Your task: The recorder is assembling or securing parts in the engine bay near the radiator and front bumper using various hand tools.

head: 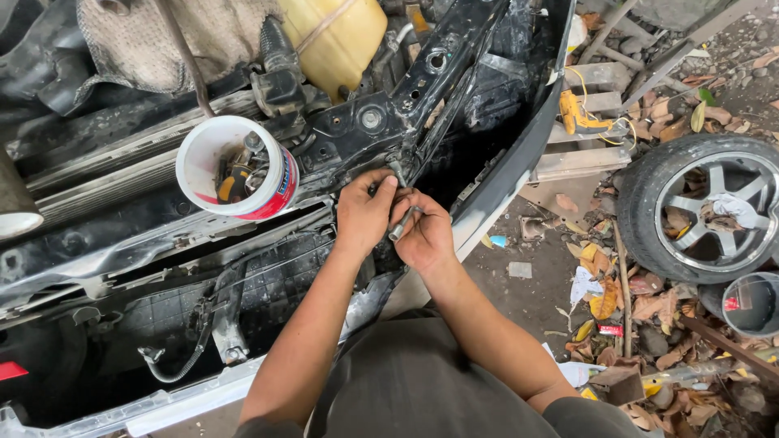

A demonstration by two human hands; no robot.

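Note:
My left hand (363,212) pinches a small bolt or socket end (397,173) against the black metal front panel (381,122) of a stripped car. Beside it, touching it, my right hand (424,236) grips a grey metal wrench handle (403,224) that angles up toward the same spot. Both forearms reach in from the bottom of the view. What the tool's tip sits on is hidden by my fingers.
A white plastic tub (237,167) with several tools rests on the car's front. A yellowish fluid tank (334,36) sits behind. On the ground at the right lie a wheel with tyre (704,206), a grey bucket (752,304), dry leaves, wooden planks (578,162) and a yellow tool (573,113).

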